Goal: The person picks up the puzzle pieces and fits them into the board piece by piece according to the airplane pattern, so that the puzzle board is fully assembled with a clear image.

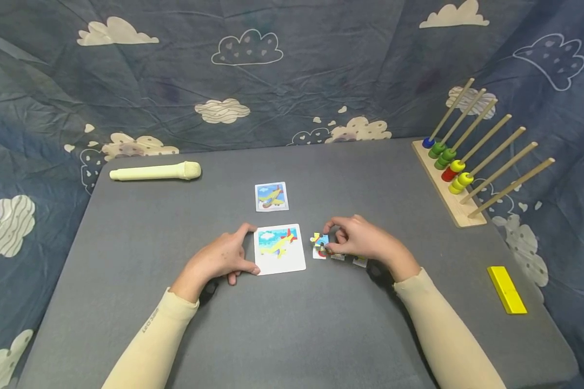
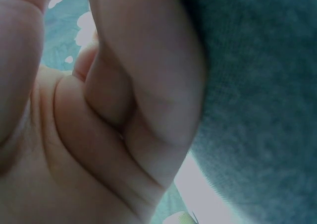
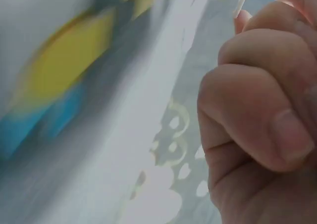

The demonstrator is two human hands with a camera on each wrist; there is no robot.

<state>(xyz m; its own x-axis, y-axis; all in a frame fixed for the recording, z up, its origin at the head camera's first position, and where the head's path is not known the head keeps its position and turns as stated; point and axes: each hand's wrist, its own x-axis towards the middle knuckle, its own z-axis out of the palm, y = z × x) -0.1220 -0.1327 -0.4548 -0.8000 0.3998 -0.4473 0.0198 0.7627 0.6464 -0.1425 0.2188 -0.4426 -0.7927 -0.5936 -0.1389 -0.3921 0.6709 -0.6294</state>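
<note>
A white puzzle board [image 1: 282, 265] lies mid-table, its upper part filled with a yellow and red airplane on blue. My left hand [image 1: 219, 254] holds the board's left edge, forefinger at the far corner and thumb at the near one. In the left wrist view the fingers are curled and the board is out of sight. Just right of the board, my right hand [image 1: 362, 237] pinches a blue and yellow puzzle piece [image 1: 323, 241] between thumb and forefinger. Several loose pieces [image 1: 319, 254] lie below that hand, partly covered. The right wrist view has blurred yellow and blue pieces [image 3: 69, 55].
A picture card [image 1: 271, 196] with an airplane lies beyond the board. A cream toy microphone [image 1: 156, 171] is at the back left. On the right stand a wooden peg rack [image 1: 448, 183] with colored beads and a yellow block [image 1: 507, 290]. Cloud-printed cloth hangs behind.
</note>
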